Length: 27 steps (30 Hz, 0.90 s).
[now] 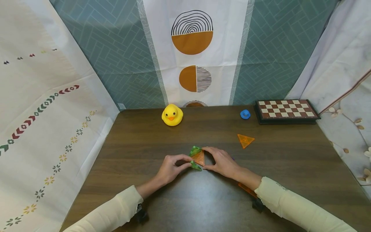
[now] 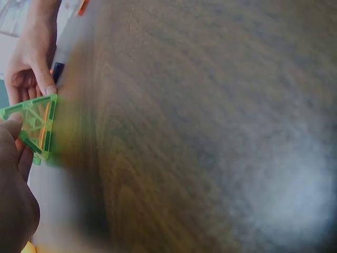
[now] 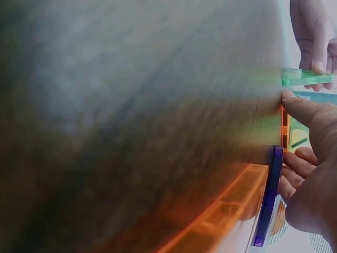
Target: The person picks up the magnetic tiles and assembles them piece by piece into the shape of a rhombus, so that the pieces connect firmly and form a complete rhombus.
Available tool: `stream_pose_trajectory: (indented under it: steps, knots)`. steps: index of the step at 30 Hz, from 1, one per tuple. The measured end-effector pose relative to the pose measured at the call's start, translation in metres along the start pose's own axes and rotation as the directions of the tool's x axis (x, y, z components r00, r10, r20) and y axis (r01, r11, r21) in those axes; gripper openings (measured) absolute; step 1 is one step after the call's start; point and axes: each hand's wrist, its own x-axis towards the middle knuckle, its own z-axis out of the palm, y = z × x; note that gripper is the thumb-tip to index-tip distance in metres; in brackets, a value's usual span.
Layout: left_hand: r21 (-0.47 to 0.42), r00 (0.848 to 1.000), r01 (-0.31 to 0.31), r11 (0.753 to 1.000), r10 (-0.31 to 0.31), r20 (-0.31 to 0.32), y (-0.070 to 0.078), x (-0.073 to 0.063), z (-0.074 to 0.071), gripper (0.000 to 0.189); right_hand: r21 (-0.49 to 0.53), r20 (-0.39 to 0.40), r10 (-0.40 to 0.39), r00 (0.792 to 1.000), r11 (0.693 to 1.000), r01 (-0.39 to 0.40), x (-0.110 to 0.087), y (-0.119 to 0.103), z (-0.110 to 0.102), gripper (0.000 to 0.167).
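In the head view, two translucent green tiles, a far one (image 1: 195,150) and a near one (image 1: 196,166), stand around an orange triangular tile (image 1: 199,158) at the table's middle. My left hand (image 1: 171,167) pinches the near green tile, whose triangular frame (image 2: 48,126) shows in the left wrist view. My right hand (image 1: 221,162) spans the orange tile's right side, thumb at the near corner and index finger at the far one. From the right wrist, that orange tile (image 3: 285,129) appears edge-on beside the thumb; how firmly the fingers press is partly hidden.
A purple-blue tile (image 3: 267,200) and another orange tile (image 3: 221,208) are close to my right wrist. Farther off lie a loose orange triangle (image 1: 245,140), a yellow rubber duck (image 1: 172,115), a small blue duck-like toy (image 1: 245,114) and a checkered board box (image 1: 287,109).
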Motion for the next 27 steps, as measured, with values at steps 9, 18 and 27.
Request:
stream_pose_trajectory:
  steps: [9,18,27]
  knots:
    - [0.008,1.000,-0.030,1.000,0.030,-0.009,-0.001,0.005,0.003,0.019,-0.008,-0.004,0.002,1.000,1.000,-0.002,0.000,0.000,0.000,0.077]
    - [0.022,1.000,-0.018,1.000,0.018,-0.008,-0.002,0.009,0.005,0.019,-0.008,0.004,0.014,1.000,1.000,-0.014,0.000,0.000,0.001,0.077]
    - [0.043,0.997,-0.069,0.997,0.070,-0.032,-0.004,0.011,0.008,0.021,0.002,-0.005,0.007,1.000,1.000,-0.007,0.000,0.001,0.001,0.077]
